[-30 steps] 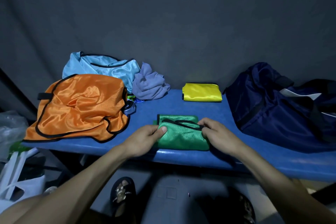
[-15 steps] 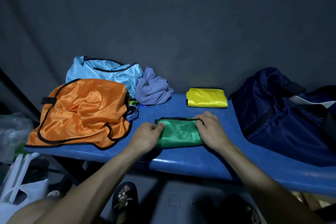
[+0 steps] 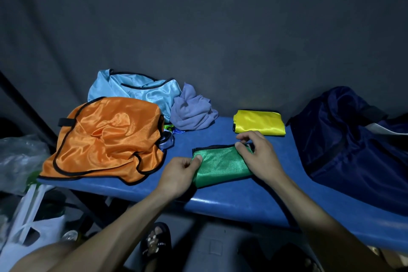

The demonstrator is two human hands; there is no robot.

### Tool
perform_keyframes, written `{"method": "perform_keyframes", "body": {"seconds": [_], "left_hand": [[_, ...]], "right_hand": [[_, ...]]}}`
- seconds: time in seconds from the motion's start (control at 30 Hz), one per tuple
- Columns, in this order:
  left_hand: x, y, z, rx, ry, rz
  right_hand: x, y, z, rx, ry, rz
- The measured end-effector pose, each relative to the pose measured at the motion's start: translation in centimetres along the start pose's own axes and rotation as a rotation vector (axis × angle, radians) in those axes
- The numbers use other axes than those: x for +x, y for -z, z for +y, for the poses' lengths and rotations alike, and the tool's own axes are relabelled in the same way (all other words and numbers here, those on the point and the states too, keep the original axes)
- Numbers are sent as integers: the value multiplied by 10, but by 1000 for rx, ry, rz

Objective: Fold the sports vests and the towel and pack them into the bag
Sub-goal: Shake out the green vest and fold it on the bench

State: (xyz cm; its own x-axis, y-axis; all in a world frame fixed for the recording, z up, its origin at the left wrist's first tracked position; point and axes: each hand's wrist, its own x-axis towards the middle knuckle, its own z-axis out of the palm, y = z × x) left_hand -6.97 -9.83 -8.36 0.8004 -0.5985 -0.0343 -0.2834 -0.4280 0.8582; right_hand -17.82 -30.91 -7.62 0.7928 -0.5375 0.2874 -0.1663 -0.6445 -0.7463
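Note:
A folded green vest [image 3: 219,164] lies near the front edge of the blue bench [image 3: 231,203]. My left hand [image 3: 177,175] pinches its left end with the thumb on top. My right hand [image 3: 258,155] holds its right end, fingers curled over the black-trimmed far corner. A folded yellow vest [image 3: 259,122] lies behind it. An unfolded orange vest [image 3: 106,137] is spread on the bench's left end, with a light blue vest [image 3: 136,88] behind it and a crumpled lilac towel [image 3: 192,110] beside them. The dark blue bag [image 3: 351,137] sits at the right.
A dark wall stands close behind the bench. Left of the bench are a clear plastic bag [image 3: 19,159] and a white bag [image 3: 28,229] on the floor. A foot in a black sandal [image 3: 155,243] is below the bench.
The green vest has been folded narrower from front to back and shifted slightly. My right hand has lifted its fingers onto the vest's far right corner.

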Motion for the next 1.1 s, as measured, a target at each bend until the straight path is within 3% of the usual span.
{"method": "perform_keyframes", "body": {"seconds": [0.13,0.27,0.43,0.7,0.9,1.1], "left_hand": [[-1,-2,-1,4,5,37],[-2,-3,-1,-13,13,46],[3,-3,1,19,67,62],[8,2,3,82,101,-46],[19,5,21,214,194,-96],[20,6,20,486,134,-100]], "right_hand": [[-1,-4,1,-94,-74,13],[-2,2,-3,-42,-190,65],[-1,-1,-7,49,-291,12],[-3,3,1,177,-434,-74],[-2,-3,0,-59,-333,-7],[-4,-8,-1,-177,-206,39]]}}
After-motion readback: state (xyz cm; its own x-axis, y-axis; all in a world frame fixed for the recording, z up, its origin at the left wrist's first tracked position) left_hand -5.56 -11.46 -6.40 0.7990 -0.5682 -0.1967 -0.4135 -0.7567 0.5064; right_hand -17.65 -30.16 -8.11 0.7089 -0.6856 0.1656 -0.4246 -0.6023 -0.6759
